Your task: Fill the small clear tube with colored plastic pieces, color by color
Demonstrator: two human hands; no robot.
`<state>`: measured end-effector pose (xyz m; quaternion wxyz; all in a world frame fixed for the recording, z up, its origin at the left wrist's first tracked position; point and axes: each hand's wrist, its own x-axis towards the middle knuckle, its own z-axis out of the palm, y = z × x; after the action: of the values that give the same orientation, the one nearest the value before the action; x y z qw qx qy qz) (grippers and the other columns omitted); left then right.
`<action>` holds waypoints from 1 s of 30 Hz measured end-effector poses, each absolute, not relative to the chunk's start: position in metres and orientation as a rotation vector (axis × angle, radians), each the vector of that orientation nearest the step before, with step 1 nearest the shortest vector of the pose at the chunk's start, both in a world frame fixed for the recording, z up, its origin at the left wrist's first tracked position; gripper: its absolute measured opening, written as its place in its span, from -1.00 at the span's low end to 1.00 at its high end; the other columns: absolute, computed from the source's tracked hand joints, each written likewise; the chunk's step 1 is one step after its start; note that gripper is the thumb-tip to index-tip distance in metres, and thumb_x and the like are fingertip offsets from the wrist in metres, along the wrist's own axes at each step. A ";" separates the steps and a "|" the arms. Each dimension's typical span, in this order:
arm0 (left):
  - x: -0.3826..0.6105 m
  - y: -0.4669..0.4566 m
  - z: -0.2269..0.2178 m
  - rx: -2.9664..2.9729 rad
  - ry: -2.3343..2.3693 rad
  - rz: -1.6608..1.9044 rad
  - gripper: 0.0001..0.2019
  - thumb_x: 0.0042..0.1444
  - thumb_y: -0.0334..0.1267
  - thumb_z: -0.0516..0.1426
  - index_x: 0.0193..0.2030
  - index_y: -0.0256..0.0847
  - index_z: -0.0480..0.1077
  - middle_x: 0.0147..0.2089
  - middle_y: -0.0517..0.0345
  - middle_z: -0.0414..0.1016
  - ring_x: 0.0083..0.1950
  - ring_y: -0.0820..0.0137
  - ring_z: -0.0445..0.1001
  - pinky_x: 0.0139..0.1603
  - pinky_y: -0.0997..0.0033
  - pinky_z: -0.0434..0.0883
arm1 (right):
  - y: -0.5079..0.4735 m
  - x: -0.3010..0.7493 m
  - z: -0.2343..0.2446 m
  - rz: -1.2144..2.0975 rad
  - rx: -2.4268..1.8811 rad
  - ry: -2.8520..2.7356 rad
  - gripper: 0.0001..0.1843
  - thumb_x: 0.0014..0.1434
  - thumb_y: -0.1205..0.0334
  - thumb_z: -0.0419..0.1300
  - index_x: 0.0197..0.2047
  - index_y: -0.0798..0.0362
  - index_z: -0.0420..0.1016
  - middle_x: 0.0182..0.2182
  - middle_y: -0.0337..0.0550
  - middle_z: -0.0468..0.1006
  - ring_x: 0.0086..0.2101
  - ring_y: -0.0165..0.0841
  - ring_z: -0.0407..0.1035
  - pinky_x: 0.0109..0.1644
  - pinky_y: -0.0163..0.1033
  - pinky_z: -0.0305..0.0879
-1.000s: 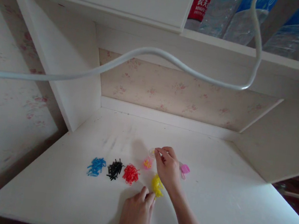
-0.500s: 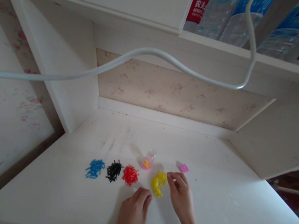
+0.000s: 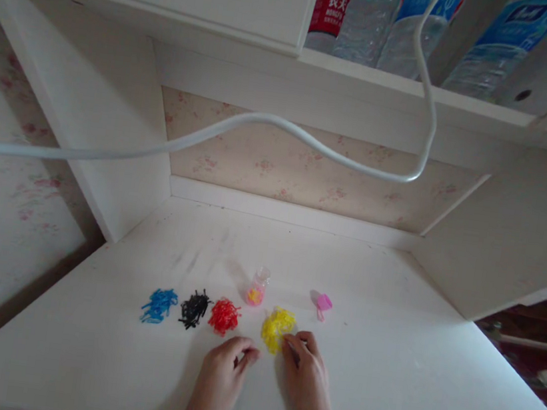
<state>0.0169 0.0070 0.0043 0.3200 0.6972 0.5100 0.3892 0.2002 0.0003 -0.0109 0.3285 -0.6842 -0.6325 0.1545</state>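
Observation:
A loose pile of small yellow rubber bands (image 3: 277,328) lies on the white table. At its lower right edge, my right hand (image 3: 305,364) touches the bands with bent thumb and fingers drawn together. To the lower left of that pile, my left hand (image 3: 226,370) rests with thumb and forefinger pinched; anything between the tips is too small to see. Behind the yellow pile stands a small clear bottle (image 3: 258,287), pink and yellow in its lower part. A pink cap-like piece (image 3: 324,302) with a paler strip lies to the right.
Left of the yellow pile lie red bands (image 3: 224,317), black bands (image 3: 195,309) and blue bands (image 3: 159,305). A white cable (image 3: 274,120) crosses in front of the view. Water bottles (image 3: 368,19) stand on the shelf above the table (image 3: 381,380).
My right hand has moved from the yellow pile's upper right to its lower right edge. The curved yellow pile is now rounder and more spread. The view has shifted slightly.

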 end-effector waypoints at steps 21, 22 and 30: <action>0.019 0.104 0.083 2.094 1.481 1.290 -0.77 0.21 -0.23 0.03 -0.14 -0.15 0.50 -0.19 0.12 0.42 -0.24 0.46 0.44 -0.15 0.45 0.39 | -0.005 0.211 -0.019 0.422 -1.652 -1.307 -0.64 0.27 -0.01 -0.06 -0.21 0.03 0.45 -0.23 -0.10 0.40 -0.46 -0.43 0.32 -0.30 -0.30 0.30; 0.020 0.105 0.082 2.104 1.483 1.264 -0.77 0.21 -0.24 0.02 -0.12 -0.14 0.50 -0.20 0.13 0.42 -0.25 0.47 0.44 -0.15 0.46 0.39 | -0.005 0.211 -0.019 0.429 -1.652 -1.302 -0.64 0.27 -0.02 -0.05 -0.21 0.03 0.45 -0.22 -0.10 0.40 -0.46 -0.43 0.32 -0.30 -0.29 0.29; 0.013 0.079 0.075 1.980 1.430 1.282 -0.74 0.26 -0.20 -0.04 -0.12 -0.18 0.44 -0.18 0.10 0.43 -0.20 0.43 0.43 -0.19 0.46 0.38 | -0.006 0.213 -0.020 0.457 -1.636 -1.239 -0.65 0.26 -0.01 -0.02 -0.22 0.04 0.46 -0.21 -0.10 0.41 -0.38 -0.39 0.34 -0.26 -0.27 0.29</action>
<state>0.0133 0.0789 0.0752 0.1905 0.7045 0.5091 0.4563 0.2126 -0.0059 -0.0199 0.4964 -0.6754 -0.5116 0.1887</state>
